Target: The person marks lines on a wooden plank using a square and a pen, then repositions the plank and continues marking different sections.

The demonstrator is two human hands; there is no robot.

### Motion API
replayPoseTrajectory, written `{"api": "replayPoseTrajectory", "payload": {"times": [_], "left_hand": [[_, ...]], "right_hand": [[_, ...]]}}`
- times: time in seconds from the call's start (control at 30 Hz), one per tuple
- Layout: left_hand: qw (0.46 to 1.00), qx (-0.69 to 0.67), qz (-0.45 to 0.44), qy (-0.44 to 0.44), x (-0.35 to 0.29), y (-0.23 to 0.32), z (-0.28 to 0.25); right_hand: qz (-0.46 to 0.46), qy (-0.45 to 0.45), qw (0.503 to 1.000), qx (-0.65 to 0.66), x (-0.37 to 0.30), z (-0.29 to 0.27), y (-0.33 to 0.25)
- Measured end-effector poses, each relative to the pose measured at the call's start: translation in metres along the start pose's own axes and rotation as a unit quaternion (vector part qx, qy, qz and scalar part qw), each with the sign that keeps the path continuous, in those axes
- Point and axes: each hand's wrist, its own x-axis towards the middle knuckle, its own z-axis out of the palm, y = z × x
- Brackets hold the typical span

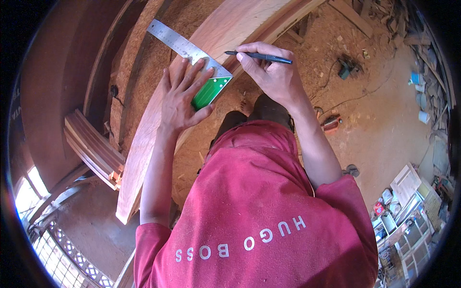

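A long curved reddish wooden board [144, 149] runs from lower left to upper right in front of me. Across it lies a try square [170, 38] with a steel ruled blade and a green handle [210, 92]. My left hand [180, 105] presses flat on the blade and the board, fingers spread, thumb beside the green handle. Pinched between the fingers of my right hand [278, 77] is a dark pen [273, 58]. Its tip points left at the board's surface, just beyond the square's corner; whether it touches the wood I cannot tell.
Several curved wooden strips [91, 144] are stacked left of the board. Sawdust and shavings cover the floor [326, 81]. A dark green power tool [345, 67] with a cord and an orange-red tool [331, 125] lie to the right. Wood scraps [432, 81] line the right edge.
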Motion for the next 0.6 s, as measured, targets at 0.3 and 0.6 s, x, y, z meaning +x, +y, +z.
{"api": "replayPoseTrajectory", "payload": {"times": [0.3, 0.6], "left_hand": [[1.000, -0.006, 0.000, 0.024, -0.003, -0.004, 0.010], [1.000, -0.012, 0.004, 0.023, -0.002, -0.005, 0.008]], "right_hand": [[0.016, -0.023, 0.999, -0.026, 0.007, 0.006, -0.002], [0.000, -0.052, 0.998, -0.048, 0.020, 0.026, 0.001]]}}
